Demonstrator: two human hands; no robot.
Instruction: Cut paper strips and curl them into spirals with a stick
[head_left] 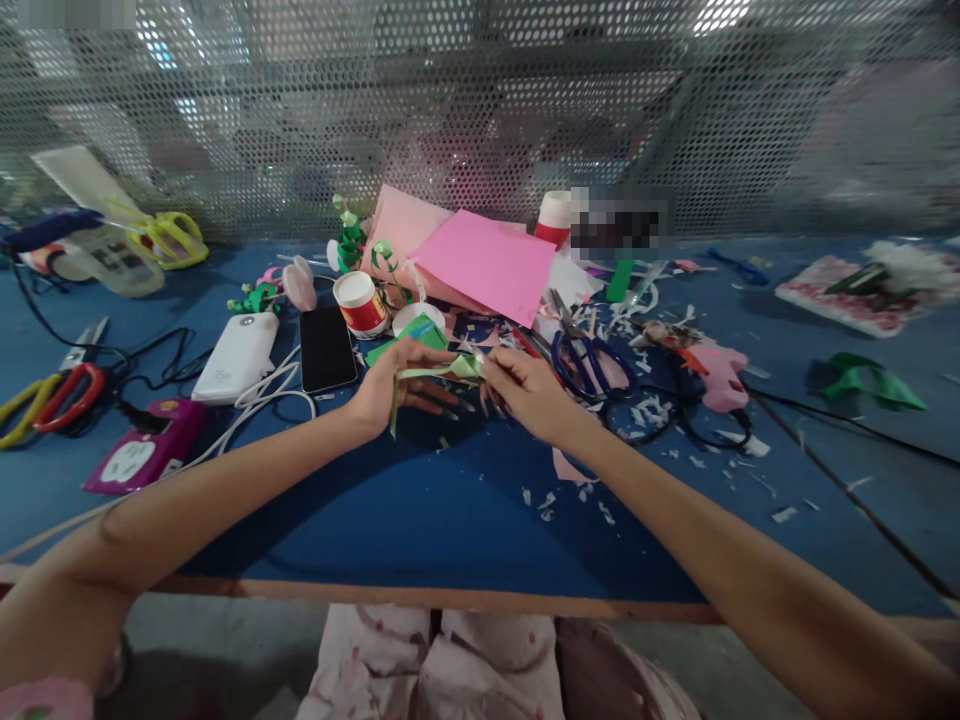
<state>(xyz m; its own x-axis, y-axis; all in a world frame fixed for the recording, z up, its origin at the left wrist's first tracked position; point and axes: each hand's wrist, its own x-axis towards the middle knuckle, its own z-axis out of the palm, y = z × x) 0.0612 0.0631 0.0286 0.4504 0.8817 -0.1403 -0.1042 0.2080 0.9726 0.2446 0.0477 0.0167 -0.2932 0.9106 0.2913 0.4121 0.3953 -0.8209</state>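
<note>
Between my two hands is a light green paper strip (450, 368), folded or twisted near its right end, with a loose tail hanging down on the left. My left hand (394, 385) has the strip pinched by the thumb, its other fingers stretched out beneath. The fingertips of my right hand (525, 385) close on the strip's right end. Just behind my left hand lie green paper pieces (424, 330) and a white lid (420, 318). Blue-handled scissors (592, 362) rest to the right of my right hand.
Pink paper sheets (491, 258) lie at the back, near a red and white tub (364, 303). A black phone (328, 350), white power bank (238, 357) and cables are on the left. A pink glue gun (716, 378) and paper scraps lie right. A perforated metal screen (480, 120) stands behind.
</note>
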